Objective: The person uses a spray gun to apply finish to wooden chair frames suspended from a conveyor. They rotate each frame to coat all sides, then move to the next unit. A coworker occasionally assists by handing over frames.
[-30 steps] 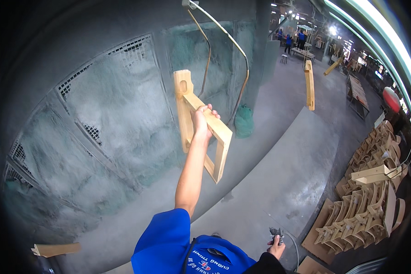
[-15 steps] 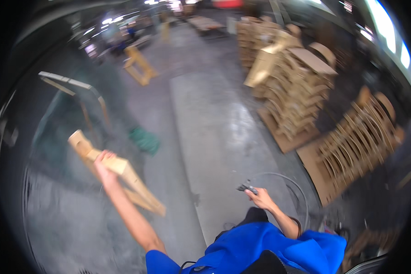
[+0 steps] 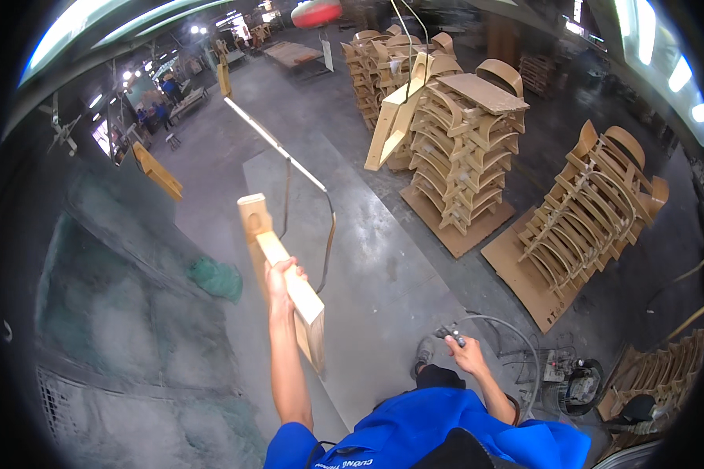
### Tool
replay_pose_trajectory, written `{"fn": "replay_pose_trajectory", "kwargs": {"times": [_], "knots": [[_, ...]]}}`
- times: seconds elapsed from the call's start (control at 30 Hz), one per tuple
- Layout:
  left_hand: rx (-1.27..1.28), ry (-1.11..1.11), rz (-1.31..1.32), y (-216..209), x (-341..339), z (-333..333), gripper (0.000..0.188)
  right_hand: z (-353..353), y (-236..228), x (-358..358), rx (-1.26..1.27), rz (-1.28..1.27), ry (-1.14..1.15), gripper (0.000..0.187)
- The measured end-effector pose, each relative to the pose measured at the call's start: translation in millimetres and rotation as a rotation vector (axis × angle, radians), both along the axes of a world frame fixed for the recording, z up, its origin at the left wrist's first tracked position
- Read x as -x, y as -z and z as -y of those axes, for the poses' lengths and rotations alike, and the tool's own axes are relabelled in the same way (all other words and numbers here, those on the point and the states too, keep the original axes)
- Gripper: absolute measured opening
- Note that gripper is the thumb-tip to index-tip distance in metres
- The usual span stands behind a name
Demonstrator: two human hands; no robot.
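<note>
Both hands were holding something. The left hand (image 3: 278, 280), near the centre of the frame, was wrapped around the upper bar of a wooden leg frame (image 3: 303, 299); gripping it partway along the bar probably kept it balanced at the end of an outstretched arm, clear of the floor and the body. The right hand (image 3: 468, 356), at lower centre-right, was closed around a spray gun (image 3: 450, 334), held low and apart from the wood, perhaps to keep it out of the way. Whether a finger pressed its trigger could not be told. A hose (image 3: 536, 367) curved away to its right, seemingly with enough slack for the arm to move freely.

A bent hanger (image 3: 274, 145) came down beside and behind the leg frame; whether it bore any of the weight could not be told. At upper centre a second frame (image 3: 385, 130) hung from a wire, presumably so that all its faces stayed within reach.

To the right, curved wooden parts stood in a tall stack (image 3: 469, 156) and a lower stack (image 3: 587, 223), nested together, likely to save room, with brown sheets (image 3: 541, 301) beneath them, perhaps to protect them from the floor. A green bundle (image 3: 216, 279) lay left of centre.
</note>
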State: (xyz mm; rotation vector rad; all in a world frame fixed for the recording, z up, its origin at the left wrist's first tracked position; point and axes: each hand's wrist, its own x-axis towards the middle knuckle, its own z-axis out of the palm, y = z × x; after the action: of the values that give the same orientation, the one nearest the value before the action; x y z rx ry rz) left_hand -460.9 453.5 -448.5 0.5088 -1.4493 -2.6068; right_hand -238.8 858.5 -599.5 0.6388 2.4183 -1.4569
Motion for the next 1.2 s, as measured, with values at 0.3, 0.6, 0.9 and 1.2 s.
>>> {"fn": "replay_pose_trajectory", "kwargs": {"times": [0.3, 0.6, 0.9, 1.2], "knots": [[0.216, 0.400, 0.080, -59.4, 239.8, -53.0, 0.019, -98.7, 23.5, 62.5, -0.001, -0.113, 0.331, 0.052], [0.350, 0.562, 0.063, -147.4, 404.3, -90.4, 0.032, -144.8, 23.3, 128.4, -0.125, -0.216, 0.438, 0.051], [0.431, 0.793, -0.016, -174.9, 568.8, -98.0, 0.044, -111.6, 12.9, 203.5, -0.195, -0.170, 0.586, 0.052], [0.300, 0.989, -0.041, -192.2, 654.2, -120.4, 0.037, -57.3, 13.7, 255.9, -0.197, -0.274, 0.710, 0.054]]}}
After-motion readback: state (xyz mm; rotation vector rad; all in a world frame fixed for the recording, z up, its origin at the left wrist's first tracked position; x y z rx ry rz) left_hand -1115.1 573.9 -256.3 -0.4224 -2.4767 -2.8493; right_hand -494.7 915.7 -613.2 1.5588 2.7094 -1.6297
